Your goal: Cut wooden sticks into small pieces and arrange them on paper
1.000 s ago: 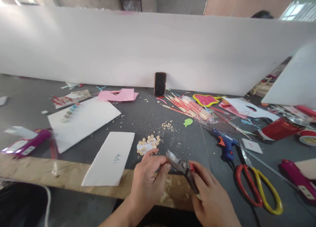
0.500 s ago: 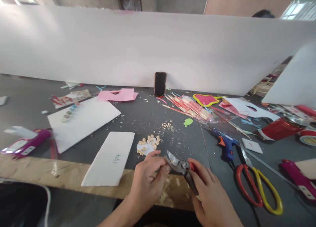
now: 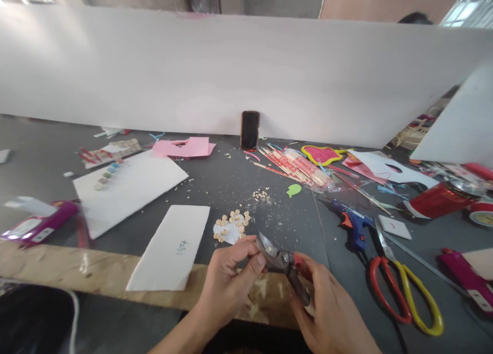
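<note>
Pruning shears with dark, red-marked handles are gripped in my right hand, their blades parted and pointing up-left. My left hand is closed in a pinch, thumb and forefinger right at the blade tips; what lies between those fingers is too small to make out. Just beyond my left hand is a white paper piece with several small pale, flower-like bits on it. Small cut bits and crumbs are scattered on the dark table farther off.
A white card marked with writing lies left of my hands. To the right are a blue glue gun and red-and-yellow scissors. A phone stands against the white board, near bundled sticks and a red can.
My right hand and the shear handles have shifted slightly left and down. The fingers of my left hand have curled in a little more beside the blades.
</note>
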The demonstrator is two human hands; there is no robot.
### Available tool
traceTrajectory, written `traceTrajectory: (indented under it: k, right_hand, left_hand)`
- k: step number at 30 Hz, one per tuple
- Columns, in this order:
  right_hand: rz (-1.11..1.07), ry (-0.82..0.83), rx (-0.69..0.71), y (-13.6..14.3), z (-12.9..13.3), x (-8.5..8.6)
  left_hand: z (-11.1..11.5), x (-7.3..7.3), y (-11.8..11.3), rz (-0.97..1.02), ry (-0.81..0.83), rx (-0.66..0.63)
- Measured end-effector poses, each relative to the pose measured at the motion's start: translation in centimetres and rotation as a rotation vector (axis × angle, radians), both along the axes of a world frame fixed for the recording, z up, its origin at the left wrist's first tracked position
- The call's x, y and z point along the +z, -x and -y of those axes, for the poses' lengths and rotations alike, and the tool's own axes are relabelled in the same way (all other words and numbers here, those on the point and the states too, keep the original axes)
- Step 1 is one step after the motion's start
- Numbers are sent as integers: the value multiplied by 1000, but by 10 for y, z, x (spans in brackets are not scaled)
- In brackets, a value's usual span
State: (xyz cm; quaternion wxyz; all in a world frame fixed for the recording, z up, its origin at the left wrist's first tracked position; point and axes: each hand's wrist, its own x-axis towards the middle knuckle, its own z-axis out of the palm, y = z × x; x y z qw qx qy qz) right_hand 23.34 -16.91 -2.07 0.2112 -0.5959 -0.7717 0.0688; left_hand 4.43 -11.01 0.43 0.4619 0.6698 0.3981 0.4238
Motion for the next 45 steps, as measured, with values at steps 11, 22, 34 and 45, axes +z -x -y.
traceTrajectory:
  k: [11,22,34,45]
  right_hand:
    - [120,146,84,-3,-4,1]
    - [123,159,-7,-3,-1,1]
    - [113,129,42,-4,-2,0]
    - [97,220,21,-4,-2,2]
  left_hand:
    - [4,-1,-1,-52,6,34]
    - [0,-6,-2,-177,-179,42]
    - [-1,-3,0,-113,-135,-25]
    - [2,-6,-1,-157,-39,73]
